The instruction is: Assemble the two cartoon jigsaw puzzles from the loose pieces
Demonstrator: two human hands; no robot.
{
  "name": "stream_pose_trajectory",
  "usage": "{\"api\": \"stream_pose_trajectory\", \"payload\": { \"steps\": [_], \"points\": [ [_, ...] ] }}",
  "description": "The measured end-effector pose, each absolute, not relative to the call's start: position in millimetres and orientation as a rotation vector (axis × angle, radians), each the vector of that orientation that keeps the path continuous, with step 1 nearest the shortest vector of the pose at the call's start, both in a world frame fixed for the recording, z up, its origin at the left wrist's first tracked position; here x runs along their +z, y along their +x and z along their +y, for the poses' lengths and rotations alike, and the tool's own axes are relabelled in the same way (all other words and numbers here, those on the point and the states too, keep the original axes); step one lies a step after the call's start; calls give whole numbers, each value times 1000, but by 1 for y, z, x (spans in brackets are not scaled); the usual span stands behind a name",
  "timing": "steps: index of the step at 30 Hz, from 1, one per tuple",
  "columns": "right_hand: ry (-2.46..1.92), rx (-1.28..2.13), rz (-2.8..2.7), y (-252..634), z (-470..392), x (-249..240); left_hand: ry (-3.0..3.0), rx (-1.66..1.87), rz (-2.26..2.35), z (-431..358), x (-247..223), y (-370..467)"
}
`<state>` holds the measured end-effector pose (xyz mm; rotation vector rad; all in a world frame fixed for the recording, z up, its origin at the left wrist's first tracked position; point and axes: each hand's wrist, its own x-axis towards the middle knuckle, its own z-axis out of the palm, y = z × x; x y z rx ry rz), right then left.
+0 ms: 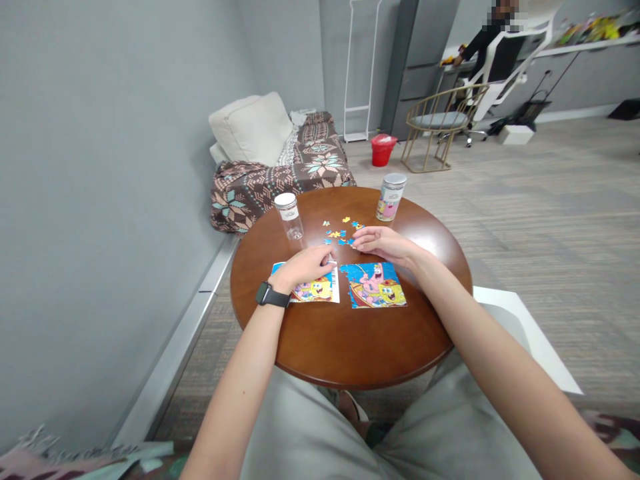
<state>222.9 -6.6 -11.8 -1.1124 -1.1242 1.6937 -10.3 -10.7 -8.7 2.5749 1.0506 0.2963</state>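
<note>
My left hand [309, 265], a dark watch on its wrist, lies over the upper part of a printed cartoon sheet [320, 291]. Its fingers curl together near the thumb, and whatever is between them is too small to make out. My right hand [384, 243] reaches in from the right with fingers stretched out, the tips beside loose jigsaw pieces [342, 242]. Below that hand lies a mostly assembled jigsaw puzzle [377, 285] with a cartoon picture; its upper left edge is uneven. Blue and yellow pieces are scattered beyond both hands.
On the round wooden table [340, 347] stand a clear jar [293, 227] with a white lid, at left, and a printed canister [391, 198] at right. Behind are a covered sofa [300, 157], a red bin [383, 151] and a wire chair [440, 123]. A person [483, 50] is farther back.
</note>
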Motion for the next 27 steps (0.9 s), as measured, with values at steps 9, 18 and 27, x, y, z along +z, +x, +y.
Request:
{"api": "stream_pose_trajectory", "payload": {
  "steps": [9, 18, 27],
  "points": [
    [-1087, 1709, -1150, 220, -10, -8, 2579, 299, 1044, -10, -10, -11],
    [-1150, 1710, -1081, 219, -8, -8, 2564, 300, 1061, -10, -11, -11],
    [-1108, 1722, -1089, 220, -7, -7, 2564, 297, 1053, -10, -11, -11]
  ]
}}
